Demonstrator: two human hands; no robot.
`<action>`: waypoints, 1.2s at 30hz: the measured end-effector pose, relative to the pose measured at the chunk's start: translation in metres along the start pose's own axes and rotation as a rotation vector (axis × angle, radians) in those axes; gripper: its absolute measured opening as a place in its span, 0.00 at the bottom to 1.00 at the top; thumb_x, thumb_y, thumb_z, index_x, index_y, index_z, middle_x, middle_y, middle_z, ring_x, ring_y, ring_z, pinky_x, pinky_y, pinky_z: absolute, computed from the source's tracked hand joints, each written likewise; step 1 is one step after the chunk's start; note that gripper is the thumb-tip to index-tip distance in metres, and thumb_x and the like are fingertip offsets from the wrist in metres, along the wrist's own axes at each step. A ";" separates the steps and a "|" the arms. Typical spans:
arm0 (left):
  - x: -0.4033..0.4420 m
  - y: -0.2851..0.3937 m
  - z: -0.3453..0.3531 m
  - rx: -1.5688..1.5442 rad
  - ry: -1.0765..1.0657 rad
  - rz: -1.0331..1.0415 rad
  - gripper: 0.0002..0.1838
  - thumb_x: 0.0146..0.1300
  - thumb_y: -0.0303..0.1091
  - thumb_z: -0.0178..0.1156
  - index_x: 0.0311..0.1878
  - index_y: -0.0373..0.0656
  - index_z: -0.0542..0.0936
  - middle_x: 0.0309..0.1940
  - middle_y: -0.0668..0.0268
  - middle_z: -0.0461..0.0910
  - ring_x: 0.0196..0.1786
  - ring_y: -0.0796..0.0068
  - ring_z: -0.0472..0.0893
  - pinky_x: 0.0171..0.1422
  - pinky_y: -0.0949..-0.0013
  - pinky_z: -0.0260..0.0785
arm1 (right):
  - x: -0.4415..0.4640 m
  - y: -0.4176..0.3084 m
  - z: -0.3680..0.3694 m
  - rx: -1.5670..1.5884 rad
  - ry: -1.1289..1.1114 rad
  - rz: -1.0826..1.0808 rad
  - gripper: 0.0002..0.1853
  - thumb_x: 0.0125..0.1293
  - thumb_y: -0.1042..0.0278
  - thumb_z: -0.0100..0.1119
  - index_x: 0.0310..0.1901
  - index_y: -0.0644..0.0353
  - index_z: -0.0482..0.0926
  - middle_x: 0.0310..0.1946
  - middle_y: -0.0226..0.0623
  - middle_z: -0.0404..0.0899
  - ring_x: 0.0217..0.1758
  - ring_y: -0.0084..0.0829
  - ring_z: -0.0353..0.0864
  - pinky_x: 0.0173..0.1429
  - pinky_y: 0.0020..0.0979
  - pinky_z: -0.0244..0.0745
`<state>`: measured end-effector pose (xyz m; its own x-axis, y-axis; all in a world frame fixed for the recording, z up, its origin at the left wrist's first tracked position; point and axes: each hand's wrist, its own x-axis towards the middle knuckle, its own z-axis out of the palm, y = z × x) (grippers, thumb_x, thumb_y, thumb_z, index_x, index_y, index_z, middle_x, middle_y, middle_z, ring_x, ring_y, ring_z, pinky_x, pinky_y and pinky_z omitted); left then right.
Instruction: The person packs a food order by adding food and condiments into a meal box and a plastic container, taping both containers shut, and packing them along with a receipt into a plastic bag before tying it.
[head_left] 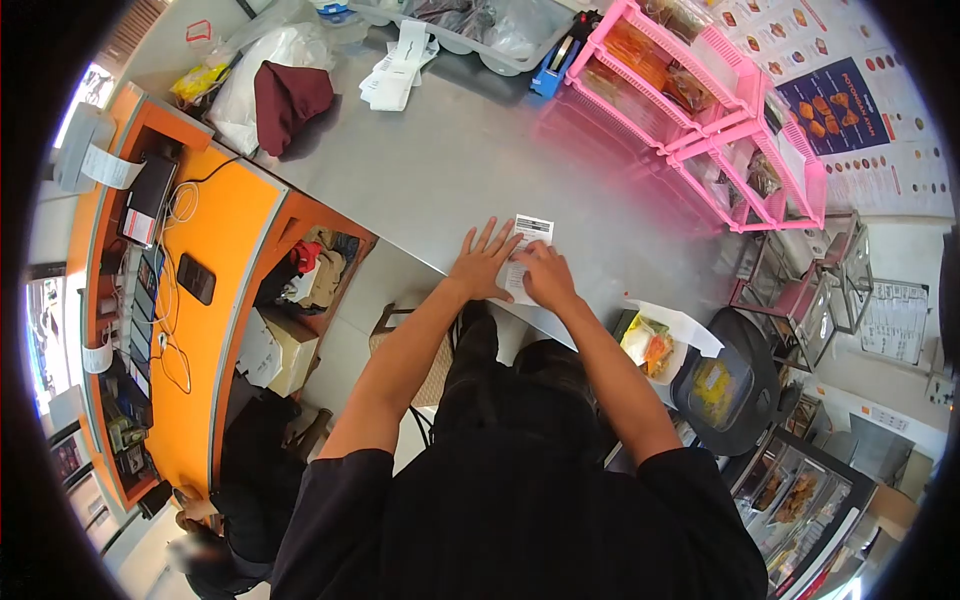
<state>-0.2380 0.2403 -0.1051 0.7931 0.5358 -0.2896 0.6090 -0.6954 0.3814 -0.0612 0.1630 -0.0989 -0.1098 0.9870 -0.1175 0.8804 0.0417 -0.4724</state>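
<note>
Here: paper slip (534,228) lying flat

It is by the near edge of the steel table (400,180). The left hand (484,264) spreads over its left edge, gripping nothing; the right hand (547,276) bends onto it, pinching or not I cannot tell.

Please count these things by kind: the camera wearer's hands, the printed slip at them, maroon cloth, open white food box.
Left hand and right hand: 2
Printed slip: 1
Maroon cloth: 1
Open white food box: 1
Total: 5
</note>
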 end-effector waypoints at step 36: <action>-0.125 0.044 0.040 -0.805 -0.004 -0.240 0.22 0.54 0.48 0.72 0.45 0.43 0.84 0.38 0.64 0.83 0.39 0.66 0.79 0.42 0.62 0.72 | -0.068 -0.034 -0.044 0.631 -0.374 -0.227 0.12 0.59 0.68 0.67 0.41 0.65 0.78 0.37 0.45 0.84 0.43 0.38 0.84 0.49 0.37 0.77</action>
<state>-0.3106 0.1236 -0.0869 0.6435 0.6227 -0.4450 0.5742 -0.0083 0.8187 -0.0638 0.1011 -0.0366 -0.5040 0.8419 -0.1929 0.3998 0.0294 -0.9161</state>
